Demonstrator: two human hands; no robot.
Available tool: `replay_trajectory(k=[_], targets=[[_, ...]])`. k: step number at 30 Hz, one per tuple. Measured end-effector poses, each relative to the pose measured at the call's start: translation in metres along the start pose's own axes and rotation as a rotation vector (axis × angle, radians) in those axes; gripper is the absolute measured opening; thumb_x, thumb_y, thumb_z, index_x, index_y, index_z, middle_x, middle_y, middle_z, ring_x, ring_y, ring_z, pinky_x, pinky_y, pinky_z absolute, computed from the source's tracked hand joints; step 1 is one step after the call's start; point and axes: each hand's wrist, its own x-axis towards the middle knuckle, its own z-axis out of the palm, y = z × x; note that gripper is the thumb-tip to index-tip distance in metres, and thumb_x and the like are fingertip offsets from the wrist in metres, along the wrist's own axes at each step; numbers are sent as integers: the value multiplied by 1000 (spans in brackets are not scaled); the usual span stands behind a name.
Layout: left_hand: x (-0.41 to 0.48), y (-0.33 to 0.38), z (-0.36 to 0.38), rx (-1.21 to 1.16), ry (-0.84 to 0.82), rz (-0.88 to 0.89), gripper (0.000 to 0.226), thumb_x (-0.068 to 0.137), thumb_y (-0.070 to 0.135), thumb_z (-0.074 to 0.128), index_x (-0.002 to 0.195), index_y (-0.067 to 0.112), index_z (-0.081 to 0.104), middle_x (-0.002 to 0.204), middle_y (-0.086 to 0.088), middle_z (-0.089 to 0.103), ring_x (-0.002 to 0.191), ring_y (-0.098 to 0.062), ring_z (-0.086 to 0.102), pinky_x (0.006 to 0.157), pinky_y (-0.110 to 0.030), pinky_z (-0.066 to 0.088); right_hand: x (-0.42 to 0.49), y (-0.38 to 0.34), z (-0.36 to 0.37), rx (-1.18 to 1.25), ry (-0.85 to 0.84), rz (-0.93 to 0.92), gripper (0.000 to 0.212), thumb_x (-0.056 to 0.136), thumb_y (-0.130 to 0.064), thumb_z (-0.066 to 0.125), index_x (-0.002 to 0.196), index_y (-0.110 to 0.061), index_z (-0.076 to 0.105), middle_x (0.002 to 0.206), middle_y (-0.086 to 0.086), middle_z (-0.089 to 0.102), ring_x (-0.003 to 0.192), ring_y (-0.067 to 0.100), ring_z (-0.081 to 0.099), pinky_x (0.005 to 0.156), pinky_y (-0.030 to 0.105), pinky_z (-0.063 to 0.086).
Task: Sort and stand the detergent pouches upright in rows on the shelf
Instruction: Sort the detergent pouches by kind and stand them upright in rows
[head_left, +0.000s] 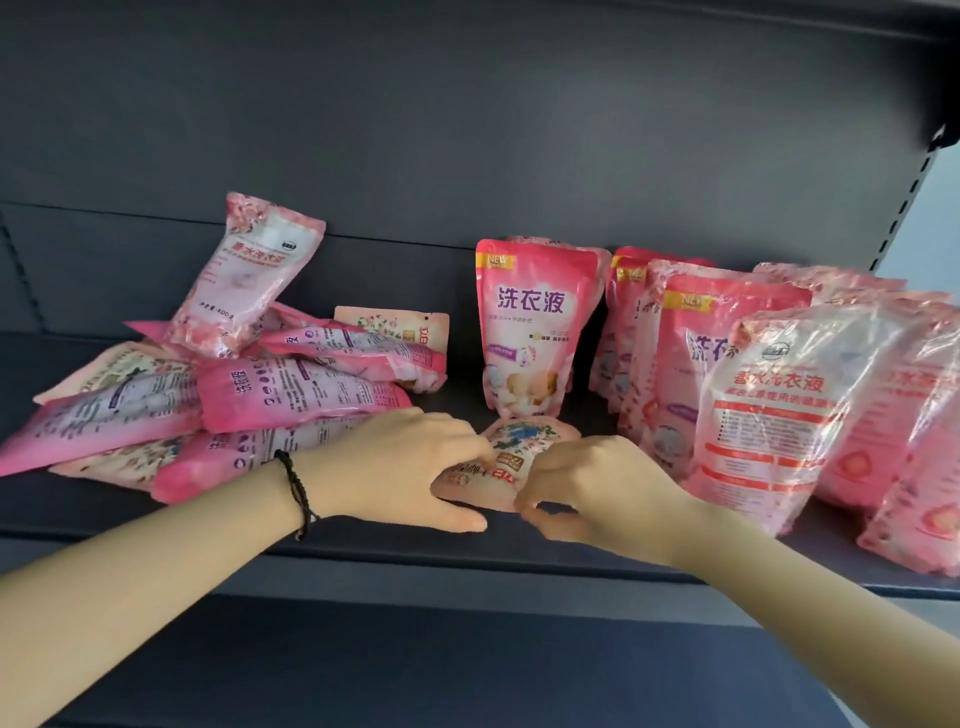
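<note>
Your left hand (415, 467) and right hand (587, 493) both grip the flat peach pouch (524, 441), fingers curled over its two sides, near the front edge of the shelf (363, 551). Just behind this pouch stands an upright pink pouch (524, 332). To its left lies a jumbled pile (234, 395); to its right are standing rows (779, 395).

Left arm: bare, reaching from lower left toward centre.
Left hand (410, 467): palm down, fingers and thumb holding the pouch (519, 441).
Right hand (587, 493): from lower right, curled fingers pinching the pouch's near edge.
</note>
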Motion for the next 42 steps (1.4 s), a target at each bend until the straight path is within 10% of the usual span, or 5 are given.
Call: replay_trajectory(k=[12, 17, 30, 36, 42], targets=[[45, -27, -31, -746, 530, -310, 14, 88, 14, 66, 84, 27, 69, 82, 10, 71, 68, -8, 68, 62, -34, 54, 50, 38, -27, 484, 668, 594, 10, 92, -13, 59, 90, -11, 69, 87, -2, 68, 75, 9, 60, 70, 23, 50], [83, -33, -32, -874, 635, -406, 13, 86, 13, 69, 98, 13, 72, 96, 4, 73, 97, -11, 67, 92, -38, 53, 61, 56, -16, 759, 651, 809, 7, 95, -20, 56, 97, -17, 62, 92, -5, 65, 78, 6, 60, 60, 11, 42], [96, -26, 1, -974, 509, -437, 14, 91, 13, 63, 104, 10, 65, 91, 9, 68, 83, 0, 64, 53, -9, 49, 60, 69, 9, 815, 634, 1061, 12, 96, -12, 48, 94, -15, 60, 99, 1, 67, 94, 23, 63, 73, 31, 51], [103, -21, -4, -866, 473, -446, 21, 90, 19, 64, 111, 18, 61, 98, 4, 66, 91, -9, 64, 68, -18, 54, 64, 69, -12, 753, 580, 891, 76, 85, -2, 58, 147, -19, 17, 143, 4, 32, 125, 16, 37, 99, 28, 37], [49, -41, -56, -309, 403, -362, 35, 89, 47, 55, 121, 34, 50, 109, 11, 61, 97, -9, 60, 81, -32, 52, 64, 53, -54, 33, 599, 382, 51, 85, -13, 63, 133, -14, 45, 136, 6, 42, 125, 26, 40, 95, 37, 44]])
